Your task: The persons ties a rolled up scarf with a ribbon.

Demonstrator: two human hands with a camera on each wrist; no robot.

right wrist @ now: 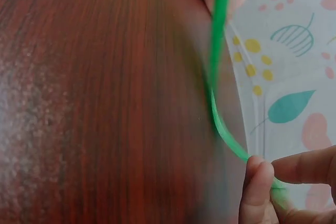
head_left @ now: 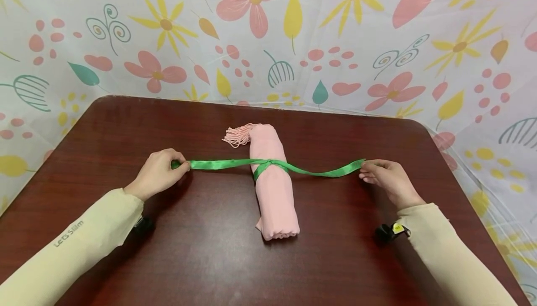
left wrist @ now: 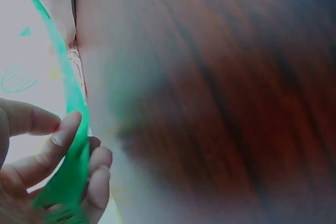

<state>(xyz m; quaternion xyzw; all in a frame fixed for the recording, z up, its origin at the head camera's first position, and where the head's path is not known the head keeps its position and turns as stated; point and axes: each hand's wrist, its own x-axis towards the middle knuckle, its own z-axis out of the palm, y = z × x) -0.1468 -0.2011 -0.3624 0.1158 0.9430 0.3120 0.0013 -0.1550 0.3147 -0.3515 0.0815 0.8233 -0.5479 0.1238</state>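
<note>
A rolled pink scarf (head_left: 274, 198) with a fringe of tassels (head_left: 238, 135) at its far end lies on the table. Round its middle goes a green ribbon (head_left: 220, 164), crossed or knotted on top. My left hand (head_left: 157, 173) pinches the ribbon's left end, and a bit of ribbon hangs inside the palm in the left wrist view. On the other side my right hand (head_left: 388, 180) pinches the right end between thumb and fingertips. The left stretch runs nearly straight; the right one sags a little. Both hands are apart from the scarf.
The dark brown table (head_left: 201, 259) has rounded far corners. Behind it and at its sides hangs a white cloth (head_left: 293, 31) with flowers and leaves. A small black wrist camera (head_left: 385, 233) sits under the right sleeve.
</note>
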